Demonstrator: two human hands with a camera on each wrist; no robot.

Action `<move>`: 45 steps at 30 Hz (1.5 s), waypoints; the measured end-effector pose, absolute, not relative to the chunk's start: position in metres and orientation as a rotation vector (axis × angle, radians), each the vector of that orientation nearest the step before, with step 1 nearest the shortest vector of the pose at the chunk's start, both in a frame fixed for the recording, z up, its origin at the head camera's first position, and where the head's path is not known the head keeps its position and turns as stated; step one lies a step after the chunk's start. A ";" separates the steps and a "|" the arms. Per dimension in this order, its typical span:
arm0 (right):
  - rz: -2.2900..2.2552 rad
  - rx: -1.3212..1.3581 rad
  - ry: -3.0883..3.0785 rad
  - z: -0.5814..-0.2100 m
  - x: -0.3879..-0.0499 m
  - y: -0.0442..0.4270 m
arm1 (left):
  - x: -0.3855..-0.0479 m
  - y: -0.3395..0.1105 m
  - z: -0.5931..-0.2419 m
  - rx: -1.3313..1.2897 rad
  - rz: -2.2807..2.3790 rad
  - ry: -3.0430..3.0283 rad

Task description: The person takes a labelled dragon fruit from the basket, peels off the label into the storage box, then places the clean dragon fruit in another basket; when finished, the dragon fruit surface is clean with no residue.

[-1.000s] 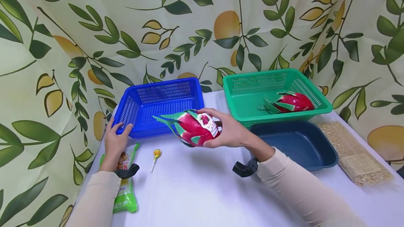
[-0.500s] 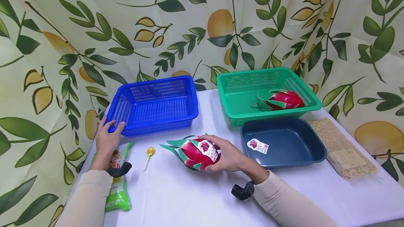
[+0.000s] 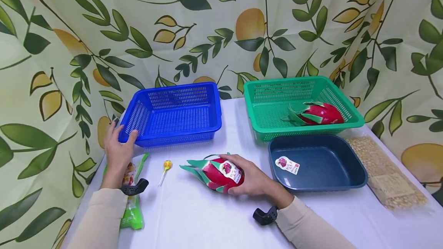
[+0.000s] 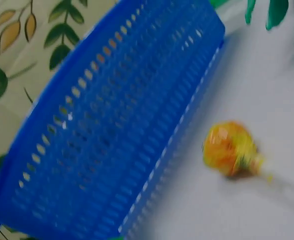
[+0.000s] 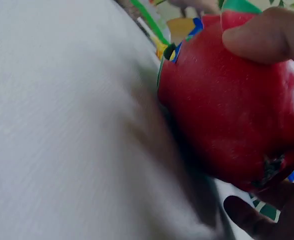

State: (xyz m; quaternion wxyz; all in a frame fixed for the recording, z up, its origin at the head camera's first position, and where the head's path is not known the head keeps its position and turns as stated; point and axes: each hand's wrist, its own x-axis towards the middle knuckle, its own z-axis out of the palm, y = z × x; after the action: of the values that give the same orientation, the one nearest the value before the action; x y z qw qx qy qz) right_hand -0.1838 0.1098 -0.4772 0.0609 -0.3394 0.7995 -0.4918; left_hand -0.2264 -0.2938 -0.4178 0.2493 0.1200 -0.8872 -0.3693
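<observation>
The right hand (image 3: 250, 178) grips a red dragon fruit (image 3: 221, 174) with green leaf tips and a white label, low over the white table; in the right wrist view the fingers and thumb lie round the fruit (image 5: 232, 100). The left hand (image 3: 118, 153), fingers spread, is at the front left corner of the blue basket (image 3: 178, 138); whether it touches the rim is unclear. A lollipop (image 3: 167, 165) lies on the table between the hands, and it shows large beside the basket (image 4: 97, 120) in the left wrist view as a yellow-orange ball (image 4: 229, 149).
At the back right, a green basket (image 3: 304, 127) holds another dragon fruit (image 3: 322, 113). In front of it, a dark blue tray (image 3: 318, 164) has a fruit label (image 3: 287, 165) inside. A bag of grains (image 3: 389, 176) lies at the right. Under the left forearm is a green packet (image 3: 132, 214).
The right hand has brought the dragon fruit down from in front of the blue basket to near the table. The label in the tray has come into view. The left hand's fingers have spread slightly.
</observation>
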 end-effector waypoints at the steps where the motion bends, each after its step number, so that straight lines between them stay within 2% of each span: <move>1: -1.489 -1.045 2.407 -0.478 -0.184 0.110 | -0.223 -0.290 -0.417 0.289 -0.993 -2.368; 11: -1.538 -1.180 2.315 -0.490 -0.187 0.113 | -0.189 -0.230 -0.416 -0.287 -0.869 -2.096; 16: -1.545 -1.191 2.340 -0.494 -0.188 0.116 | -0.185 -0.197 -0.430 -0.579 -0.993 -2.144; 22: -1.553 -1.184 2.334 -0.495 -0.188 0.115 | -0.177 -0.173 -0.437 -0.784 -1.099 -2.343; 30: -1.577 -1.228 2.320 -0.496 -0.191 0.117 | -0.172 -0.150 -0.436 -0.852 -1.098 -2.680; 45: -1.612 -1.203 2.322 -0.494 -0.188 0.115 | -0.174 -0.135 -0.464 -0.853 -1.108 -2.862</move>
State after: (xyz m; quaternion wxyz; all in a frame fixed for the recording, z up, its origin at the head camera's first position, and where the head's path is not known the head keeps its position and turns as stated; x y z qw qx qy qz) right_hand -0.1882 0.1154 -0.4944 0.0346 -0.3913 0.7554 -0.5244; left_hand -0.1741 -0.1349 -0.4637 -0.0218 -0.2676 -0.8983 -0.3477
